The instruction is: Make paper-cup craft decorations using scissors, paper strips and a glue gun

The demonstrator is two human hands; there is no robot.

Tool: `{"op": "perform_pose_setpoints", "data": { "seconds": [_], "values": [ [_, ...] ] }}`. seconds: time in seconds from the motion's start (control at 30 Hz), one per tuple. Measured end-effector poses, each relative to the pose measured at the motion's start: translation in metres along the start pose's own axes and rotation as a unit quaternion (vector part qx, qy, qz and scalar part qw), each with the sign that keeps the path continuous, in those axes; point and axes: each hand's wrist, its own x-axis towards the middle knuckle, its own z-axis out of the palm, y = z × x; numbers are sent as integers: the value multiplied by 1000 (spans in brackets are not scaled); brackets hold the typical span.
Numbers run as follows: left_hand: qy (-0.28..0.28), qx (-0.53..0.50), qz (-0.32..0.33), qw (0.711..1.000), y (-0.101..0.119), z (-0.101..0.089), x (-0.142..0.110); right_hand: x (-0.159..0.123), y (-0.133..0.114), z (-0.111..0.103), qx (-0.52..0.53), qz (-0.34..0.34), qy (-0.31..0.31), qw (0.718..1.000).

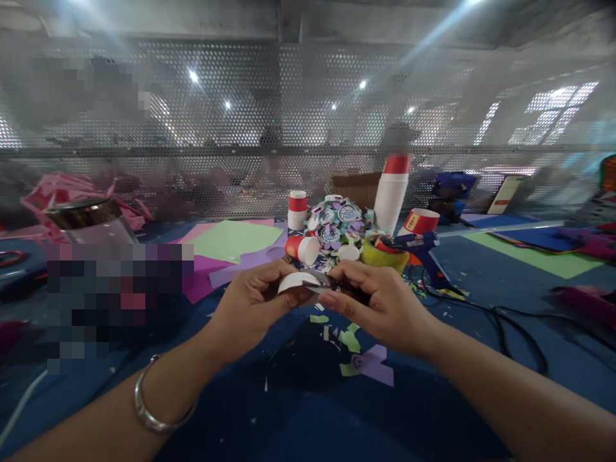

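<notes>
Evidently, both hands are holding a curved white piece (299,280) between them, above the near part of the blue tabletop (293,423) and close to the middle of the view. Its long axis is running roughly level from nine to three o'clock, its rounded back is bulging toward twelve, and its narrower, greyish end is pointing to three. At the nine o'clock end, the left hand (248,312) is pinching it, the grip closing down to the thin edge, with the thumb lying along the near side and the fingers curling behind. At the three o'clock end, the right hand (382,300) is likewise closing its grip on the piece, thumb and forefinger almost meeting around it; the exact contact is blurring into shadow. Reckoning from the piece, a red-and-white cup (297,249) is lying on its side at twelve o'clock, a pile of patterned cutouts (332,224) is rising at one, and a tall cup stack (391,196) is leaning between one and two. A blue glue gun (426,253) is resting near three, purple paper scraps (375,366) are lying toward five, and a light green sheet (235,239) is spreading at ten.
</notes>
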Motion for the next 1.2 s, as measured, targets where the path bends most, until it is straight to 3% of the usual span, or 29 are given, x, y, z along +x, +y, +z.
{"op": "perform_pose_setpoints", "data": {
  "seconds": [0.33, 0.6, 1.0, 1.2],
  "values": [
    [-1, -35, -20, 999, 2, -1, 0, -2, -1, 0, 14, -10, -3, 1000],
    [3, -14, 3, 1000, -1, -1, 0, -1, -4, 0, 17, -28, 1, 999],
    [12, 91, 6, 996, 5, 2, -9, -5, -4, 2, -74, -149, 61, 984],
    [10, 81, -8, 997, 8, 3, -10, -6, -6, 1, -83, -151, 57, 983]
  ]
}}
